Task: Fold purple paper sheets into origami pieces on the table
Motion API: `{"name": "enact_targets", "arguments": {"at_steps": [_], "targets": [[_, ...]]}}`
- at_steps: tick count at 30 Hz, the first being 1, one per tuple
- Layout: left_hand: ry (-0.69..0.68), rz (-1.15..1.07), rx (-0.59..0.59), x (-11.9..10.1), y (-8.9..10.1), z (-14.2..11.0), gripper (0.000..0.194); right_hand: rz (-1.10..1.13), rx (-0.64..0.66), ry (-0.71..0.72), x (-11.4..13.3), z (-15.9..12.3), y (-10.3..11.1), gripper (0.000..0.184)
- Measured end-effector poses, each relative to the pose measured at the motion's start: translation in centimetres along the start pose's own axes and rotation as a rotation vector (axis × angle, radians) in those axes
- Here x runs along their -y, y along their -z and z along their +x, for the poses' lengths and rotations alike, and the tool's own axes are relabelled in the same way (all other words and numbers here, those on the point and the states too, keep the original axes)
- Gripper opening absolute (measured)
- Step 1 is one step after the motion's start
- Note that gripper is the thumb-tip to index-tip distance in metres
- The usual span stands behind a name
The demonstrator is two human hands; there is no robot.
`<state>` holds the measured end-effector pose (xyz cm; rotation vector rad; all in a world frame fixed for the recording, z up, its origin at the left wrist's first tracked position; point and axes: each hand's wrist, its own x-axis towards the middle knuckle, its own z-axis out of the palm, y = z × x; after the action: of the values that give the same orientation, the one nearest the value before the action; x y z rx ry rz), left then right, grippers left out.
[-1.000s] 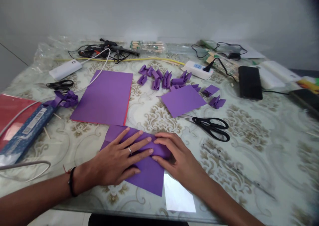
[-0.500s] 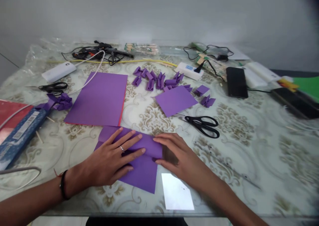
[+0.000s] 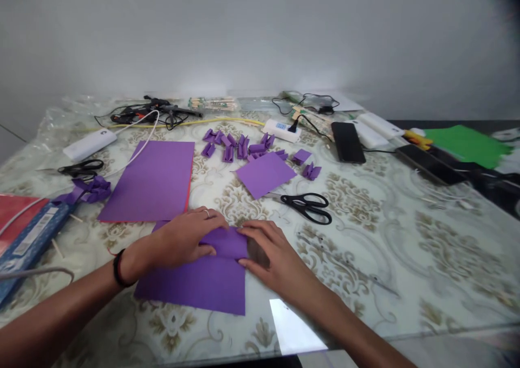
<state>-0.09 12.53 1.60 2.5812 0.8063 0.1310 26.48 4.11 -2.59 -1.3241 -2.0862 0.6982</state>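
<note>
A purple sheet of paper (image 3: 203, 287) lies before me, its far part folded over toward me into a flap. My left hand (image 3: 184, 239) bends over the flap's left part, with the thumb on the near side and the fingers on the far side. At the fold's right end, my right hand (image 3: 270, 251) holds the paper between thumb and fingers. Beyond it lies a stack of purple paper (image 3: 152, 181) with a red edge showing. A smaller purple piece (image 3: 266, 174) rests near black-handled scissors (image 3: 306, 205).
Several folded purple paper pieces (image 3: 242, 147) lie behind the smaller piece. A white power strip (image 3: 282, 131), a black phone (image 3: 348, 142) and cables sit farther back. On the left are a second pair of scissors (image 3: 81, 168), a white power bank (image 3: 90, 145) and a blue box (image 3: 30, 243).
My left hand has gone from lying flat with spread fingers to curling around the flap. My right hand stays at the fold's right end. The view has turned to the right.
</note>
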Motion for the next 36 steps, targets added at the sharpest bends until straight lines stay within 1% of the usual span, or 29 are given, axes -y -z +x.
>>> {"name": "enact_targets", "arguments": {"at_steps": [3,5,8,10,11,12,13,14,16,17,19,21,22,25,29,33,36], "targets": [[0.076,-0.02,0.025,-0.5,0.2,0.4,0.082,0.019,-0.043,-0.059,-0.1,-0.2,-0.1,0.052],[0.123,-0.041,0.028,-1.0,0.3,0.3,0.093,0.04,-0.061,-0.096,0.1,-0.3,0.0,0.052],[0.178,-0.083,-0.002,-2.1,0.6,0.1,0.091,0.078,-0.069,-0.138,0.6,0.0,0.8,0.05],[0.205,-0.1,-0.047,-3.1,1.3,-0.1,0.089,0.099,-0.07,-0.148,1.4,0.7,2.2,0.049],[0.215,-0.109,-0.088,-3.7,1.7,-0.2,0.088,0.109,-0.069,-0.145,2.0,1.2,3.1,0.046],[0.217,-0.122,-0.143,-4.4,2.1,-0.3,0.087,0.114,-0.075,-0.14,2.7,1.8,4.2,0.044],[0.216,-0.137,-0.214,-5.0,2.5,-0.3,0.083,0.137,-0.068,-0.126,3.6,2.4,5.5,0.035],[0.197,-0.192,-0.338,-5.6,2.8,-0.4,0.077,0.15,-0.071,-0.108,4.6,3.1,6.8,0.024],[0.14,-0.292,-0.564,-6.6,3.1,-0.3,0.062,0.142,-0.133,-0.044,6.9,4.3,9.4,0.015],[0.112,-0.338,-0.657,-6.9,3.0,-0.1,0.055,0.137,-0.15,-0.006,8.1,4.7,10.5,0.013],[0.082,-0.446,-0.827,-7.1,2.4,0.4,0.053,0.097,-0.223,0.127,10.1,5.5,12.0,0.014],[0.104,-0.564,-0.949,-6.9,1.7,1.1,0.048,0.033,-0.282,0.228,11.3,6.1,12.7,0.017],[0.107,-0.608,-0.986,-6.8,1.3,1.4,0.045,0.006,-0.295,0.259,11.7,6.4,12.7,0.018],[0.121,-0.668,-1.035,-6.4,0.4,2.3,0.037,-0.032,-0.276,0.279,11.7,7.6,12.4,0.019],[0.15,-0.706,-1.068,-5.7,-0.5,3.0,0.037,-0.011,-0.21,0.229,11.0,9.1,12.1,0.017],[0.149,-0.711,-1.042,-5.1,-1.0,3.4,0.038,0.02,-0.15,0.17,10.4,9.9,12.0,0.016],[0.138,-0.72,-1.014,-4.7,-1.0,3.6,0.038,0.004,-0.135,0.16,10.0,10.2,11.8,0.015]]}}
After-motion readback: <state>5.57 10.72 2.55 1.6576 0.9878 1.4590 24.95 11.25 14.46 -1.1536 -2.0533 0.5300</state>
